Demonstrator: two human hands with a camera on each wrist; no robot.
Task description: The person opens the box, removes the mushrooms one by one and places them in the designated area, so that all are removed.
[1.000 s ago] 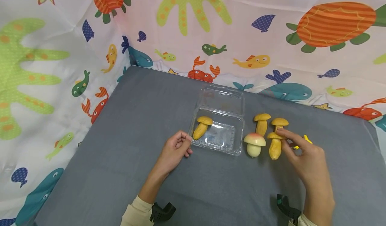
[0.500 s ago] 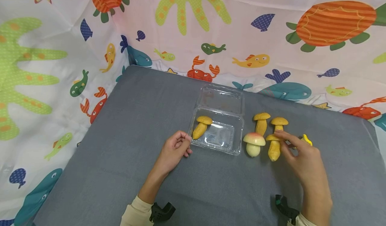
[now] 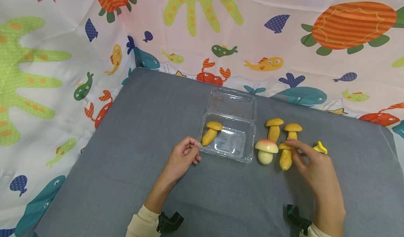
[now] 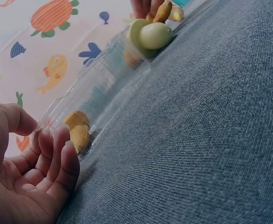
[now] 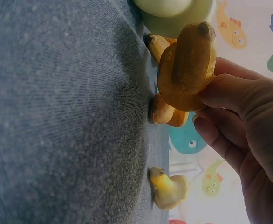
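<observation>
My right hand [image 3: 318,173] pinches a toy mushroom with a brown cap [image 3: 285,159] between thumb and fingers. In the right wrist view this mushroom [image 5: 192,60] is lifted off the cloth, its stem end toward the camera. My left hand [image 3: 184,156] is at the near left corner of a clear plastic clamshell box [image 3: 227,157], thumb and index finger pinching its rim in the left wrist view. The box lies open, lid folded back. One brown mushroom [image 3: 210,136] lies at the left inside it.
Right of the box stand a pale mushroom with a reddish cap [image 3: 266,149] and two brown mushrooms, one [image 3: 274,129] behind it and another [image 3: 293,128] farther right. A yellow mushroom [image 3: 321,147] lies beyond my right hand. A printed sea-animal curtain [image 3: 189,47] borders the grey tablecloth [image 3: 142,117].
My right hand has shifted slightly left and toward me with the brown mushroom, uncovering more of the mushroom behind and of the yellow one. The left hand and box have stayed in place.
</observation>
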